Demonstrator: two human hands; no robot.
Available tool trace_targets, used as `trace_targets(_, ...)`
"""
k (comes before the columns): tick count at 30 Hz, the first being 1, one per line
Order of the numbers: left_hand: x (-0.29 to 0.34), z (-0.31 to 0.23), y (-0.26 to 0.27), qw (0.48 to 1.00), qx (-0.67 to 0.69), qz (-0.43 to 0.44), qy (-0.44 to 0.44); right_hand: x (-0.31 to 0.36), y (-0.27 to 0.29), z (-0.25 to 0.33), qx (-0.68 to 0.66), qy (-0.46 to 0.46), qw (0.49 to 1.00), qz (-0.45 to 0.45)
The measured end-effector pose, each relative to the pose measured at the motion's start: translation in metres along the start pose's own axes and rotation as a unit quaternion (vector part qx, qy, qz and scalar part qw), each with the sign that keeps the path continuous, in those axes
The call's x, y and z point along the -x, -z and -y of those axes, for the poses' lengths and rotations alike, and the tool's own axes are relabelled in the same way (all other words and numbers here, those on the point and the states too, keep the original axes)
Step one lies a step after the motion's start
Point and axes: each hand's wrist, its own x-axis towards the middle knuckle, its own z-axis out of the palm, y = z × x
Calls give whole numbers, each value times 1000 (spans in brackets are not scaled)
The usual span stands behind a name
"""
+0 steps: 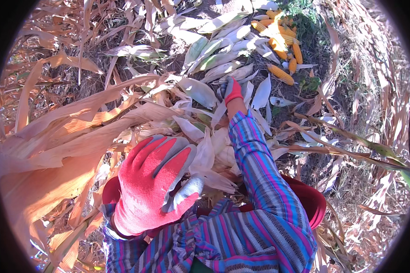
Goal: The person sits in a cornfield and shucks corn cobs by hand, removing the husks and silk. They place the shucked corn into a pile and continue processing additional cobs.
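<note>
My left hand (157, 182), in a red glove with grey fingertips and palm, is raised near my body. Its fingers are slightly bent, the thumb stands apart, and no object shows in it. My right hand (231, 91), gloved alike, reaches forward to the near end of a pile of corn ears in pale husks (214, 57). It touches or is very close to an ear in its husk (239, 73); its fingers are small and partly hidden, so I cannot tell whether they grip it. Loose husks (209, 154) lie between my arms.
Several bare yellow corn cobs (281, 38) are heaped beyond my right hand, to the right of the husked pile. Large dry corn leaves (73, 132) spread across the left side. A long stalk (355, 136) crosses the ground at the right, amid dry grass and straw.
</note>
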Motion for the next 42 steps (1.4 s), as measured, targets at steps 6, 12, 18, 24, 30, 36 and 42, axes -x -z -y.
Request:
trace_targets(6,6,18,-14,998,-16,-30,-54,58,32,19,-208,-47,972,101)
trace_targets(12,-4,45,-39,994,-108,-9,-11,138,55,59,-151,-70,824,542)
trace_targets(18,-24,59,-67,968,-234,-4,-92,311,38,85,-4,-35,909,416)
trace_targets(24,-19,40,-103,960,-161,56,-221,393,85,80,58,12,954,295)
trace_targets(30,-12,38,-122,893,430,124,52,338,89,107,-20,81,851,519)
trace_targets(36,-10,31,-130,733,665,80,123,376,60,44,153,210,908,327)
trace_targets(42,-18,28,-130,878,473,-36,72,374,65,50,221,195,910,292)
